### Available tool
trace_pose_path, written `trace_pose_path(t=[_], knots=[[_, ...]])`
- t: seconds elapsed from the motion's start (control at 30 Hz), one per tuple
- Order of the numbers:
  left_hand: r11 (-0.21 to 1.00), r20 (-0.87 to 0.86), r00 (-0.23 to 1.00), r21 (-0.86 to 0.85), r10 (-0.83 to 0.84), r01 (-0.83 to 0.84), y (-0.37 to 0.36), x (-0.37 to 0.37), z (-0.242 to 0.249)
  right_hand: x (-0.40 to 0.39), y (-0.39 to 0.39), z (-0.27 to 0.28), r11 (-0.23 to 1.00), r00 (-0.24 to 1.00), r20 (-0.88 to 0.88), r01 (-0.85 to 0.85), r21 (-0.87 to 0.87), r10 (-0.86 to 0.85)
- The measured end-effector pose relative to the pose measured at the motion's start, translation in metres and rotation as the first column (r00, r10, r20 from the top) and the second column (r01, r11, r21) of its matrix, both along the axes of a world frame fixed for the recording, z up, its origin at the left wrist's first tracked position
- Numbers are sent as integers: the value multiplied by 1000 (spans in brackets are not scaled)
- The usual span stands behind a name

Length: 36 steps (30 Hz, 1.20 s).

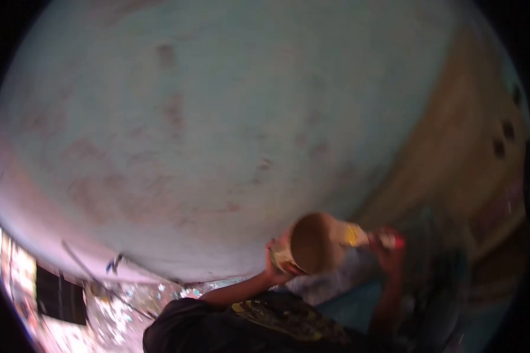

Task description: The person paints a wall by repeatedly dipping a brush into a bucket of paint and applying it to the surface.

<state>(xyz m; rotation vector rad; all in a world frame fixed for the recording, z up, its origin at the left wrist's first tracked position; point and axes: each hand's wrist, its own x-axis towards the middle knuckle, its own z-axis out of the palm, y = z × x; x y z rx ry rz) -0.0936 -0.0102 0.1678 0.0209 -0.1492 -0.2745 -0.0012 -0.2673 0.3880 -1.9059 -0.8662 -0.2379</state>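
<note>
My left hand (274, 263) is wrapped round the side of a round tub (313, 244), its mouth tilted toward me and its inside brown. In my right hand (390, 252) is a paintbrush (352, 235) with a yellow band and a red handle end. The brush's pale bristle end overlaps the tub's right rim in this view. Both hands are in front of the lower part of a pale blue-green wall (247, 106), and the right one is blurred.
The wall carries reddish-brown patches. A tan wall (453, 135) with dark holes meets it on the right. At lower left, a long thin pole (100, 281) leans by a blue object (113, 264), above littered ground (118, 306). A dark opening (60, 296) lies further left.
</note>
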Motion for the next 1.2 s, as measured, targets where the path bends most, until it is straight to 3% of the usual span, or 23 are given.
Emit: trace_pose_path(t=[0.03, 0.1, 0.17, 0.27, 0.37, 0.4, 0.47, 0.57, 0.6, 0.7, 0.83, 0.93, 1.2], knots=[[998, 15, 999, -54, -37, 37, 2, -1, -7, -11, 7, 2, 985, 982, -191, 26, 173, 8], [996, 26, 998, -61, -56, 58, 4, -3, -11, -23, 15, 5, 993, 995, -38, 97, 74, -94], [997, 46, 997, -45, -59, 61, 3, -7, -10, -36, 15, -4, 963, 965, -262, 83, 257, -14], [991, -62, 997, 125, 54, -46, -6, -15, 20, -43, 16, -16, 967, 984, -84, 169, 189, -156], [999, -146, 989, -49, 1, -9, -4, -15, 19, -47, 19, -28, 940, 974, -173, 190, 283, -145], [991, -154, 985, 116, 82, -64, -1, -16, 20, -51, 28, -31, 925, 964, -243, 186, 331, -107], [974, -144, 983, 208, 117, -86, -4, -11, 14, -54, 25, -33, 879, 932, -363, 172, 444, 1], [964, -91, 990, 255, 106, -80, -5, -10, 14, -61, 26, -39, 899, 944, -302, 241, 365, -131], [962, -103, 988, 259, 118, -88, -6, -9, 18, -64, 25, -39, 879, 929, -364, 227, 420, -67], [956, -102, 987, 279, 123, -90, -5, -10, 16, -68, 27, -44, 927, 958, -217, 246, 284, -188], [952, -110, 990, 300, 91, -54, -2, -10, 15, -67, 24, -48, 912, 961, -252, 200, 358, -111], [945, -100, 991, 321, 91, -54, -2, -11, 18, -65, 19, -51, 892, 916, -392, 240, 383, -78], [972, -49, 998, 234, 37, -24, 0, -8, 32, -65, 20, -55, 831, 899, -426, 308, 463, -96]])
